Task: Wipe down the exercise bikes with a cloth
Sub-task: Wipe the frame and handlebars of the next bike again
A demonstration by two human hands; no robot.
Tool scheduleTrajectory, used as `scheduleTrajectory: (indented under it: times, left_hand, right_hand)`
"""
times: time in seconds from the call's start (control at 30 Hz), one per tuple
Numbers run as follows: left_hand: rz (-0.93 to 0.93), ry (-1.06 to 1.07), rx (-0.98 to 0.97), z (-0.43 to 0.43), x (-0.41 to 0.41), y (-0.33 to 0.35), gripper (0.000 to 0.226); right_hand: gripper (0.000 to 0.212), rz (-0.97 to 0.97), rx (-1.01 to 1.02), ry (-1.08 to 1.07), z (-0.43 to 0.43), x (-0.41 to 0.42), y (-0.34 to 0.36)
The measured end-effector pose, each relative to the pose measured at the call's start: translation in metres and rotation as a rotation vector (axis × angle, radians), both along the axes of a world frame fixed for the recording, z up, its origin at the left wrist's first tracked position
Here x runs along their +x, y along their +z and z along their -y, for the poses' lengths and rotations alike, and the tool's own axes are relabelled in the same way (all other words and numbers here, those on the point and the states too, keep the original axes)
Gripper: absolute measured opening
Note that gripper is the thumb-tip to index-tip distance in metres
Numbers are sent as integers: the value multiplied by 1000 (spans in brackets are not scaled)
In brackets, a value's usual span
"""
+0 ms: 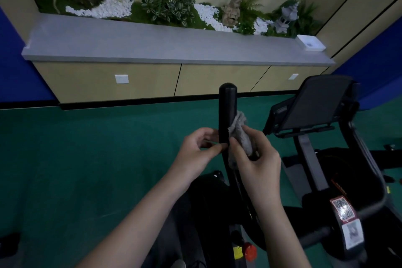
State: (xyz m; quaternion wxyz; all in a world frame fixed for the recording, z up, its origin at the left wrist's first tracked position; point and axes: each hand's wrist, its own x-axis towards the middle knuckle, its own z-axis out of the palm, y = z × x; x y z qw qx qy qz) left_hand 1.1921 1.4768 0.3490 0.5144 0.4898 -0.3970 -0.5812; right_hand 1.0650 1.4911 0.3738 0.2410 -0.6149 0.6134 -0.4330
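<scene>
Bike wipe-down | left hand (195,150) pinches the black handlebar (227,106), apparently steadying it | right hand (256,159) at its 3 o'clock grips the grey cloth (240,130), wrapped against the bar to rub it

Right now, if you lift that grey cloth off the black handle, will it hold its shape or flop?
Probably floppy: the crumpled grey fabric cloth bunches against the black upright handle, a tail hanging beside the right hand. Likely light, since curled fingers alone hold it. Its fuzzy surface seems unlikely to slip.
</scene>
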Motion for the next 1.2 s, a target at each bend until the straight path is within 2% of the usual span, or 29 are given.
scheduleTrajectory:
  times: [0.27, 0.37, 0.47, 0.53, 0.57, 0.7, 0.8, 0.9, 1.03, 1.2]
  left_hand:
    - [46, -29, -4, 0, 3, -2, 20]
    - [219, -21, -60, 0, 7, -6, 17]
    - [618, 61, -301, 1, 14, -8, 34]
    - [819, 87, -508, 4, 20, -4, 37]
    - [901, 99, -600, 7, 22, -2, 37]
    - [1123, 119, -891, 19, 28, 11, 31]
    - [1240, 46, -1029, 31, 26, 22, 27]
    - [1310, -72, -1104, 48, 23, 33, 27]
    - [1375, -229, -1112, 70, 24, 44, 28]
    - [1270, -345, -1092, 85, 26, 46, 25]
  right_hand:
    - [21, -27, 12, -76, 2, 2, 4]
    - [22, -107, 21, -50, -11, -3, 2]
    - [34, -91, 72, -49, -26, -8, 4]
    - [41, -66, 120, -23, -27, -8, 7]
    - [39, -49, 137, -10, -27, -8, 7]
    - [26, -35, 76, -40, -24, -4, 8]
    - [22, -76, -15, -122, -16, 7, 8]
    - [19, -130, -65, -162, -7, 18, 8]
    - [17, -104, -32, -161, -17, 9, 4]
    - [14, -50, -53, -156, -16, 12, 3]
